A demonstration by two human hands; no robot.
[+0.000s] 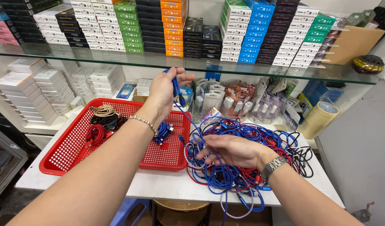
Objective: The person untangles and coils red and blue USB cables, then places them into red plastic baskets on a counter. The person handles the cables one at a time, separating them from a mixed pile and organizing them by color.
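My left hand point(164, 93) is raised above the red plastic basket point(71, 147) and pinches the plug end of a blue cable point(176, 88), which runs down to the tangled pile of blue, red and black cables point(251, 138) on the white table. On top of that pile lies my right hand point(232, 150), fingers spread along the same blue cable. In the basket are coiled bundles: beige point(103, 111), black point(107, 121), red point(94, 134) and blue point(163, 132).
A glass shelf point(200, 67) above holds stacked small boxes in many colours. Bagged accessories point(238, 100) stand behind the pile, white boxes point(29, 88) at left, a tape roll point(320, 119) at right. A grey cabinet point(359, 150) borders the table's right side.
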